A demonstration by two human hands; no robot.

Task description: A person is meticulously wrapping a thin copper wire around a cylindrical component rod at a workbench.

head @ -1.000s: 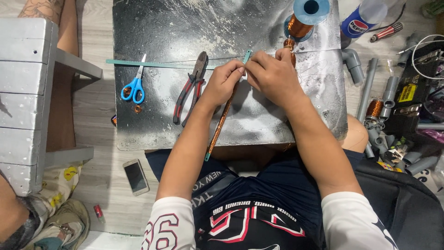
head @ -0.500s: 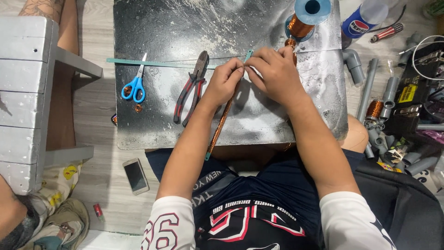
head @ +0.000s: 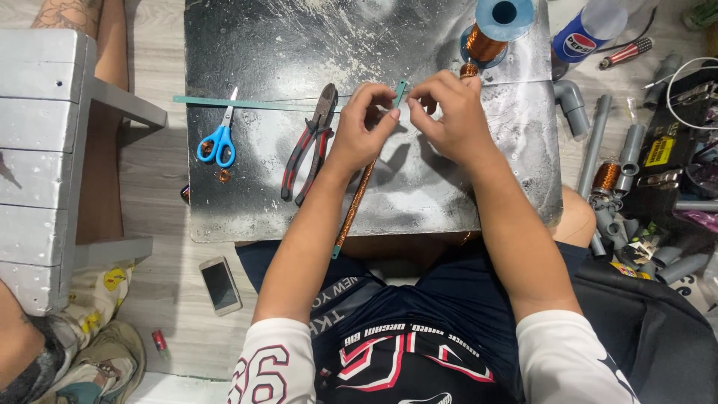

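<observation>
My left hand (head: 366, 126) and my right hand (head: 446, 114) meet over a dark metal plate (head: 247, 202). Both pinch the upper end of a thin rod wound with copper wire (head: 353, 208), which runs down toward my lap and shows a teal tip between my fingers. A thin copper wire leads from my right hand up to a spool of copper wire with a blue flange (head: 493, 30) at the plate's far edge.
Red-and-black pliers (head: 308, 146), blue-handled scissors (head: 219, 138) and a teal strip (head: 254, 103) lie on the plate to the left. A grey bench (head: 45, 157) stands left, a phone (head: 220, 285) lies on the floor, and grey pipe pieces (head: 598, 150) and a bottle (head: 587, 31) lie to the right.
Both hands have stayed at the rod's top end, with the fingers shifting slightly as they work the wire. Nothing else has moved.
</observation>
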